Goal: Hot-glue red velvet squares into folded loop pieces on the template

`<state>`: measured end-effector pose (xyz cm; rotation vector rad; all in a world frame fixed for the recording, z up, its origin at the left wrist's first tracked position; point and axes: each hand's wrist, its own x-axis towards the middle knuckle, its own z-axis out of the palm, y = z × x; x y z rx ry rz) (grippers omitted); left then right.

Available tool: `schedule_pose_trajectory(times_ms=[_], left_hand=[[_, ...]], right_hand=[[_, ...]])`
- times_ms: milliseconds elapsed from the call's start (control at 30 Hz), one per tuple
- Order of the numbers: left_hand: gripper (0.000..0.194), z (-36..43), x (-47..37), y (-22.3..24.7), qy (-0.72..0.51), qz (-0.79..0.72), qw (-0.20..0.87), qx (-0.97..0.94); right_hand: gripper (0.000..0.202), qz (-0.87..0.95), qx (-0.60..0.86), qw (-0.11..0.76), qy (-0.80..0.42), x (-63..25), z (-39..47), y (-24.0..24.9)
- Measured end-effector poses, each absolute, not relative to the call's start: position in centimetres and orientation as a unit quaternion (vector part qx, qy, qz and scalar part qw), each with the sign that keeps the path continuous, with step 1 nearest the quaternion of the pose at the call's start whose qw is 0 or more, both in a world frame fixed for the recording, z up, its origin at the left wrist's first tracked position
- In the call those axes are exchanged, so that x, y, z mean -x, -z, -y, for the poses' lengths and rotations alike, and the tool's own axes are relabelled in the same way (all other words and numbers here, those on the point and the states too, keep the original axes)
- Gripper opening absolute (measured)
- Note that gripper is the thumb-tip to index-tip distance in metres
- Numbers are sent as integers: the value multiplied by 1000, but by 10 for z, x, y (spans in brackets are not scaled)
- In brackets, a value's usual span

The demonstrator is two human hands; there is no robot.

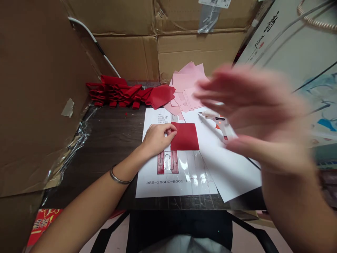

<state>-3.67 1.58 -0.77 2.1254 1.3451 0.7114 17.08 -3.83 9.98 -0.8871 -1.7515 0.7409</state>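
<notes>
A flat red square [185,136] of paper or cloth lies on a printed white sheet [152,189]. My left hand [159,138] rests at its left edge, thumb and bent fingers pinched together on that edge. Raised high on the right, my right hand [252,109] is blurred by motion. Its fingers are stretched out with the thumb apart, and nothing shows in them. Partly behind it, a white hot glue gun [222,124] lies on a second blank white sheet [237,168], nozzle pointing left.
Folded red pieces [123,93] stand in a row at the back left. Beside them spreads a loose pile of pink squares [184,82]. Cardboard walls [126,52] close in the back and left. A white cable [91,33] hangs at the back left.
</notes>
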Motion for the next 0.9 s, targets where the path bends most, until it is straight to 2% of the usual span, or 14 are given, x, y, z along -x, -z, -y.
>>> schedule_pose_trajectory(times_ms=[67, 100, 167, 267, 433, 767, 900], left_hand=[[14, -16, 37, 7, -264, -494, 262, -786], [13, -16, 37, 7, -266, -496, 263, -784], [8, -17, 37, 6, -272, -505, 264, -776], [7, -18, 37, 6, -274, -519, 257, -767], [11, -19, 36, 4, -266, -522, 250, -771], [5, -18, 35, 2, -272, -475, 267, -793], [15, -18, 34, 1, -281, -459, 295, -790]], right_hand=[[37, 739, 404, 457, -286, -161, 24, -67], [33, 743, 442, 431, -258, -156, 16, -49], [33, 765, 489, 361, -213, -150, 5, -17], [35, 814, 462, 290, -202, -147, -1, 8], [31, 861, 427, 228, -156, -150, 3, 7], [37, 882, 407, 198, -128, -152, 3, 8], [41, 886, 411, 184, -116, -154, 3, 5]])
